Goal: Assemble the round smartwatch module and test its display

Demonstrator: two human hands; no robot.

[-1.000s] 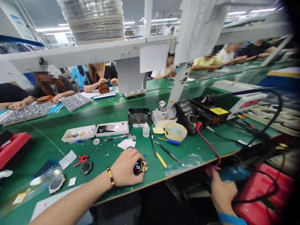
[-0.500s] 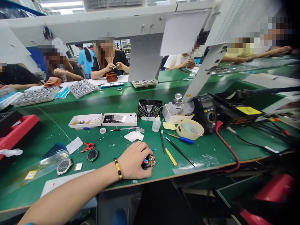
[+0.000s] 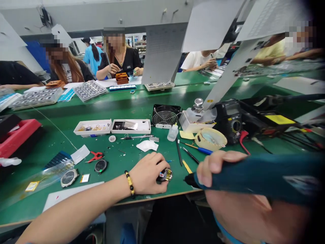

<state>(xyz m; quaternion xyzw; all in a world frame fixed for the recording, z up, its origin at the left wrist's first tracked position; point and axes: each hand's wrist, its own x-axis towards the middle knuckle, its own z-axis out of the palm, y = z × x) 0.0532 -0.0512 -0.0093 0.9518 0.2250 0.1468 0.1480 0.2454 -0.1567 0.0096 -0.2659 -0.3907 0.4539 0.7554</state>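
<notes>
My left hand [image 3: 149,173], with a beaded bracelet at the wrist, is closed round an opened round watch body [image 3: 165,174] on the bench near its front edge. Gold-coloured inner parts show at its right side; my fingers cover the rest. From the right, my right hand [image 3: 215,169] grips a thick dark-teal electric screwdriver [image 3: 254,174], held almost level. Its black tapered nose points left, apart from the watch body. Left of my hands lie a round watch face [image 3: 101,166], a second watch [image 3: 69,178], a small battery [image 3: 85,178] and red clippers [image 3: 95,156].
Behind my hands are white parts boxes [image 3: 130,131], a fan [image 3: 165,117], a dropper bottle [image 3: 173,132], a yellowish bowl [image 3: 211,144] and a blue-handled tool [image 3: 205,151]. A black multimeter [image 3: 231,118] stands at right, a red tray [image 3: 22,139] at left. Co-workers sit across the bench.
My right hand has come into view from the right, gripping the electric screwdriver. My left hand still holds the watch body in place. The camera view has shifted slightly.
</notes>
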